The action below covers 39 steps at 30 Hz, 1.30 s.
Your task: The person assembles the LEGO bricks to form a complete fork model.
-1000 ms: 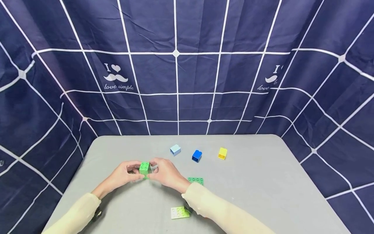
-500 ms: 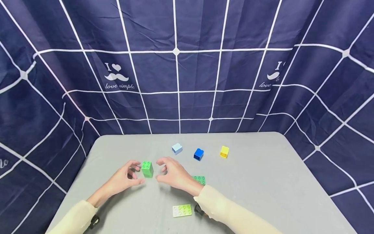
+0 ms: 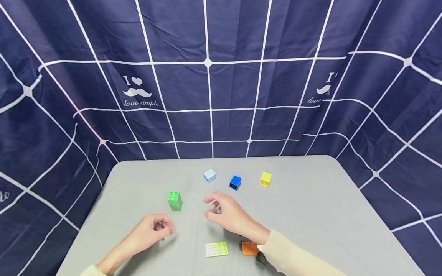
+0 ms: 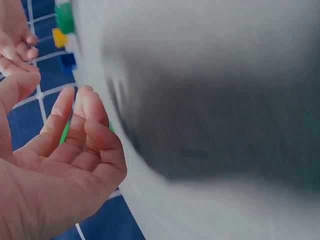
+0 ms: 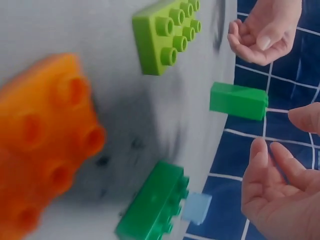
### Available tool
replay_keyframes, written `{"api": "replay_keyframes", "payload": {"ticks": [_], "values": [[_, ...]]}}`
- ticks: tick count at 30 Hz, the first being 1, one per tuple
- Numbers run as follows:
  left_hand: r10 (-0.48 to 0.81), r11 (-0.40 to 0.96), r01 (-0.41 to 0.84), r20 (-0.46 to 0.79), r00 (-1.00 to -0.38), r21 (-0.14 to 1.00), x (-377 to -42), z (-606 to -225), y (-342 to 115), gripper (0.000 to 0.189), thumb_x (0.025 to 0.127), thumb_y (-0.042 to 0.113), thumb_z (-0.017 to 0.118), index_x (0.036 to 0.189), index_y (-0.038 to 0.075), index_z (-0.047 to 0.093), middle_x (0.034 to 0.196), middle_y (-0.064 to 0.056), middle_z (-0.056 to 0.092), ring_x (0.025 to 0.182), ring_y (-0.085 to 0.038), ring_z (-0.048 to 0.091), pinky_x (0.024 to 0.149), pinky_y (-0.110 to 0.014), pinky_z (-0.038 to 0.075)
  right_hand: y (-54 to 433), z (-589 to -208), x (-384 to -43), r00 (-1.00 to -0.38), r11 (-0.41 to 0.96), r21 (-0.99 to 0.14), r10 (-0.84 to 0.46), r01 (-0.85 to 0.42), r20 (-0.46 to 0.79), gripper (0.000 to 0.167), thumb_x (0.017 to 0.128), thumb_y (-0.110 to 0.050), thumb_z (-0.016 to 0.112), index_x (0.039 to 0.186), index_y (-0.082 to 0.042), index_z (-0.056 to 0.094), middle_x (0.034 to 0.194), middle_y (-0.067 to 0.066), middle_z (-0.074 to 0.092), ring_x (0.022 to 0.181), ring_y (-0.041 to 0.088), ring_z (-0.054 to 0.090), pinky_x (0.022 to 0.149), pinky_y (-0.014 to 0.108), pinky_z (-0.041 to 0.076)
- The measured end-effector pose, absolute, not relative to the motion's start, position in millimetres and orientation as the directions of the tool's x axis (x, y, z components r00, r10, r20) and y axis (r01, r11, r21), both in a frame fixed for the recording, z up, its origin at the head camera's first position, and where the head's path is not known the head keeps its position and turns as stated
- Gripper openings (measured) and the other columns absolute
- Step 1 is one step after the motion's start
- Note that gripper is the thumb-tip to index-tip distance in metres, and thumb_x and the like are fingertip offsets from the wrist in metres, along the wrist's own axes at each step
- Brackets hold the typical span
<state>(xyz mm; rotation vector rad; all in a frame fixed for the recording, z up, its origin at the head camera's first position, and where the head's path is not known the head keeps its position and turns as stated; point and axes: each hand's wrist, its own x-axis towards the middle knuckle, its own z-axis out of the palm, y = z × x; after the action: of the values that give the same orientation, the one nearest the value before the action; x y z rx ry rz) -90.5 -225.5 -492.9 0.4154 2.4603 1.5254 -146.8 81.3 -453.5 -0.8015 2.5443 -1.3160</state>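
Observation:
On the grey table a tall bright-green toy block (image 3: 175,201) stands upright, studs on top, untouched by either hand. Nearer the front than this block, my left hand (image 3: 152,232) hovers with loosely curled fingers and nothing in them. To the block's right hangs my right hand (image 3: 228,212), its thumb and fingers parted around nothing. A darker green brick (image 5: 152,205) shows in the right wrist view, but the right hand hides it in the head view. Below the hands lie a lime brick (image 3: 216,249) and an orange brick (image 3: 249,248), the latter close by the right sleeve.
Farther back on the table (image 3: 304,214) sit a light-blue brick (image 3: 209,176), a dark-blue brick (image 3: 235,182) and a yellow brick (image 3: 265,179), spaced apart in a row. A navy curtain (image 3: 235,84) with white grid lines encloses the back and sides.
Both hands have let go of the tall green block, which stays standing. The left hand has drawn back toward the front; the right has moved rightward, uncovering the orange brick and covering the darker green one.

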Motion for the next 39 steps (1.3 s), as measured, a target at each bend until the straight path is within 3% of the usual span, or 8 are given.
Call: {"api": "replay_keyframes", "payload": {"ticks": [7, 16, 25, 31, 39], "values": [[0.388, 0.423, 0.145, -0.034, -0.921, 0.894, -76.6, -486.3, -195.1, 0.012, 0.101, 0.021, 0.078, 0.108, 0.012, 0.075, 0.093, 0.005, 0.07, 0.078, -0.01, 0.062, 0.065, -0.028, 0.05, 116.3, -455.4, -135.4, -0.84, 0.419, -0.834, -0.536, -0.358, 0.091, 0.018, 0.101, -0.018, 0.076, 0.119, -0.018, 0.074, 0.11, -0.009, 0.07, 0.092, 0.01, 0.067, 0.083, 0.031, 0.057], [0.453, 0.398, 0.172, -0.03, -0.891, 0.901, -71.7, -490.4, -163.5, 0.03, 0.097, 0.02, 0.082, 0.121, 0.006, 0.073, 0.116, -0.006, 0.072, 0.087, -0.008, 0.065, 0.075, -0.026, 0.054, 149.7, -469.8, -119.1, -0.83, 0.398, -0.847, -0.552, -0.352, 0.086, 0.021, 0.1, -0.017, 0.079, 0.118, -0.007, 0.075, 0.105, 0.0, 0.071, 0.089, 0.011, 0.064, 0.081, 0.027, 0.055], [0.466, 0.365, 0.172, -0.019, -0.884, 0.915, -60.3, -501.3, -140.6, 0.046, 0.085, 0.009, 0.09, 0.127, 0.007, 0.07, 0.116, -0.002, 0.066, 0.09, -0.012, 0.059, 0.075, -0.027, 0.048, 178.7, -480.0, -99.1, -0.82, 0.416, -0.839, -0.568, -0.351, 0.062, 0.031, 0.097, -0.023, 0.085, 0.122, -0.011, 0.074, 0.107, 0.0, 0.068, 0.096, 0.024, 0.063, 0.085, 0.032, 0.054], [0.466, 0.427, 0.217, -0.008, -0.885, 0.878, -53.3, -506.7, -125.9, 0.048, 0.084, 0.015, 0.092, 0.126, 0.013, 0.067, 0.108, 0.004, 0.057, 0.089, -0.008, 0.052, 0.075, -0.024, 0.045, 207.3, -488.2, -86.1, -0.826, 0.466, -0.816, -0.564, -0.341, 0.023, 0.036, 0.091, -0.026, 0.089, 0.12, -0.014, 0.071, 0.112, -0.001, 0.067, 0.101, 0.02, 0.062, 0.089, 0.031, 0.053], [0.468, 0.502, 0.206, -0.064, -0.881, 0.84, -53.7, -508.8, -114.0, 0.045, 0.086, 0.001, 0.086, 0.123, 0.017, 0.067, 0.104, 0.009, 0.051, 0.085, -0.005, 0.048, 0.072, -0.025, 0.045, 235.8, -497.8, -84.3, -0.852, 0.519, -0.808, -0.521, -0.279, -0.041, 0.037, 0.086, -0.025, 0.092, 0.116, -0.016, 0.071, 0.108, -0.003, 0.064, 0.097, 0.014, 0.057, 0.085, 0.028, 0.05]]}}
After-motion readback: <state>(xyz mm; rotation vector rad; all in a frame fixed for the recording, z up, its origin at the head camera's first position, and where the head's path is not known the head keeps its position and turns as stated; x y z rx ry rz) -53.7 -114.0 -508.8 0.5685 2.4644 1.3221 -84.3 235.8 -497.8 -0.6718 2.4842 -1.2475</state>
